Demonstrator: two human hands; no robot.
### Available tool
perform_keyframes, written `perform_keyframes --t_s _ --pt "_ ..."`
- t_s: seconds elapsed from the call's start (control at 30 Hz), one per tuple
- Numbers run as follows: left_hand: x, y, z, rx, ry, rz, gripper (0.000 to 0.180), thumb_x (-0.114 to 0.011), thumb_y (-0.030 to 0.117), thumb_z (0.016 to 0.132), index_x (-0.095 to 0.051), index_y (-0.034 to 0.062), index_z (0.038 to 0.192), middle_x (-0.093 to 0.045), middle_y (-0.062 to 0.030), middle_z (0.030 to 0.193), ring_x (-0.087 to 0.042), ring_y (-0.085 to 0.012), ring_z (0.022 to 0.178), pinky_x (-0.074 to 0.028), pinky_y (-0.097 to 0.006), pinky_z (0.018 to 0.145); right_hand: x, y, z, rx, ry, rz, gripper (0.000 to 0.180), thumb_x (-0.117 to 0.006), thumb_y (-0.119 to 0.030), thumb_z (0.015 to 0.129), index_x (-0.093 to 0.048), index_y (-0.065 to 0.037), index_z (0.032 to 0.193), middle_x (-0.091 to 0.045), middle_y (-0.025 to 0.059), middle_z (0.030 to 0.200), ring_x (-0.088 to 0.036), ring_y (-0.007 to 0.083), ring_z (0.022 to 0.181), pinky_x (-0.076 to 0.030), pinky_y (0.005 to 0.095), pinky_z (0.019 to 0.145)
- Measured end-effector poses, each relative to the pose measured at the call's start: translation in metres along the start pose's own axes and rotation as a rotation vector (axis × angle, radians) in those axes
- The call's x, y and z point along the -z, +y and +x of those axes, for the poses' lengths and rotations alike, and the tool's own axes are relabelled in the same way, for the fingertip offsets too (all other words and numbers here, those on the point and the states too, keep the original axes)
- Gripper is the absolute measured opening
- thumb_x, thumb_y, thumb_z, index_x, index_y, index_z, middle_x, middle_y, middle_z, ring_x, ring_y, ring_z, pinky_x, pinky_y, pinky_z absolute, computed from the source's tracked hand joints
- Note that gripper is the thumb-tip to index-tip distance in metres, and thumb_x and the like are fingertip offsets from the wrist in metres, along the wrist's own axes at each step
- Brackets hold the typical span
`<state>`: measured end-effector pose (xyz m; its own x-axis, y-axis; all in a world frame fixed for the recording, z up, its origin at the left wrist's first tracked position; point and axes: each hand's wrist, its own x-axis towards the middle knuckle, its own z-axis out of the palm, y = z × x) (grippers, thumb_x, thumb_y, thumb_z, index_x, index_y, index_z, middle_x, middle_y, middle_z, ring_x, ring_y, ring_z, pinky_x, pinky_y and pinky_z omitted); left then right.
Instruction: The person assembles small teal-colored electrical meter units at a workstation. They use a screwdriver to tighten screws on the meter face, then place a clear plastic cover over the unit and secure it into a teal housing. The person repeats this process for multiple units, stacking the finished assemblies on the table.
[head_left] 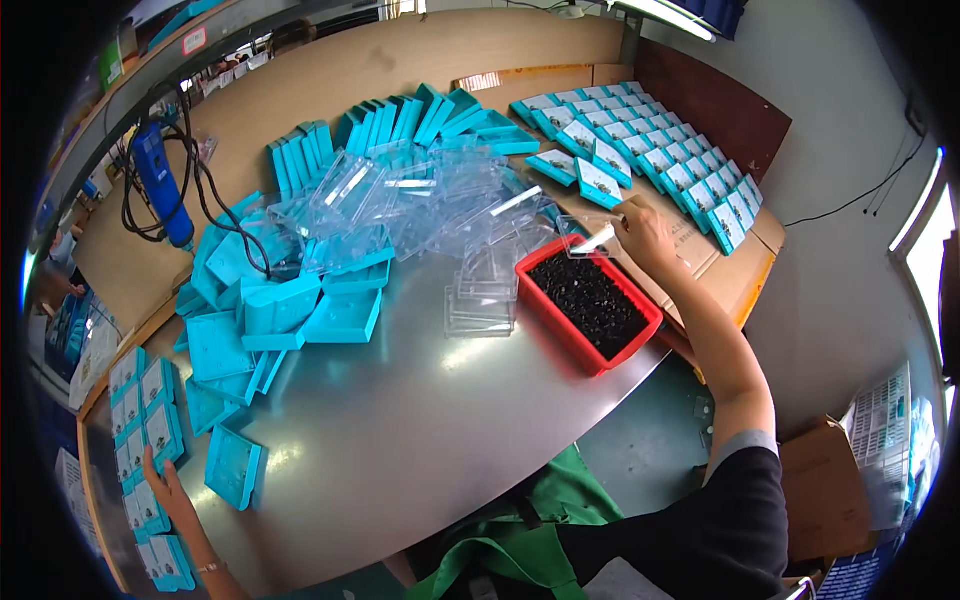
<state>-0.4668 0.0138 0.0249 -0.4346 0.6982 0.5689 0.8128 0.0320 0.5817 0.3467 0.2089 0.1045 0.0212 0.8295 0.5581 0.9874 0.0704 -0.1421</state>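
My right hand (645,236) pinches a thin clear plastic cover (588,238) by its edge. The cover hangs over the far end of a red plastic bin (628,348) filled with small black pieces (590,295). At the lower left, my left hand (174,492) has its fingers stretched out and apart, beside rows of teal boxes with white printed faces (160,428). Whether its fingertips touch those boxes I cannot tell. An empty teal tray (233,468) lies just right of that hand. Several clear covers (480,312) are stacked left of the red bin.
Loose clear covers (440,205) and empty teal trays (345,315) are heaped across the metal table (420,440). Finished-looking teal boxes (650,140) stand in rows on cardboard at the far right. A blue tool (160,185) with a black cable hangs at the left.
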Motion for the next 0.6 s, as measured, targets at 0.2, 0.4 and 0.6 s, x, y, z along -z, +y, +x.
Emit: perform_keyframes --t_s 0.2,0.4,0.6 --pt "0.01 0.14 -0.081 -0.028 0.028 -0.035 0.037 -0.054 0.012 0.089 -0.049 0.0057 0.125 -0.04 -0.0103 0.139 -0.041 -0.0245 0.126 -0.037 -0.039 0.1 -0.071 0.031 0.055 -0.067 -0.074 -0.287 0.029 -0.067 -0.019 0.075 -0.059 -0.008 0.101 -0.063 0.0152 0.1 -0.064 0.0324 0.089 -0.052 0.0463 0.073" --pt "-0.011 0.205 -0.132 0.024 -0.109 -0.429 0.026 -0.057 0.001 0.085 -0.056 0.0014 0.11 -0.049 -0.0118 0.124 -0.05 -0.021 0.114 -0.042 -0.033 0.095 -0.049 0.071 0.038 0.229 0.393 -0.109 0.002 -0.058 -0.004 0.081 -0.058 -0.004 0.083 -0.058 0.0116 0.076 -0.055 0.0295 0.065 -0.044 0.0373 0.058" --pt "-0.088 0.28 -0.15 0.53 -0.786 -1.344 0.041 -0.048 0.028 0.097 -0.045 0.0 0.127 -0.054 -0.0157 0.125 -0.058 -0.0276 0.111 -0.048 -0.041 0.093 0.055 -0.18 -0.041 0.499 0.143 0.491 0.017 -0.061 0.009 0.076 -0.06 0.0 0.09 -0.061 0.0125 0.088 -0.061 0.0265 0.07 -0.047 0.0341 0.06"
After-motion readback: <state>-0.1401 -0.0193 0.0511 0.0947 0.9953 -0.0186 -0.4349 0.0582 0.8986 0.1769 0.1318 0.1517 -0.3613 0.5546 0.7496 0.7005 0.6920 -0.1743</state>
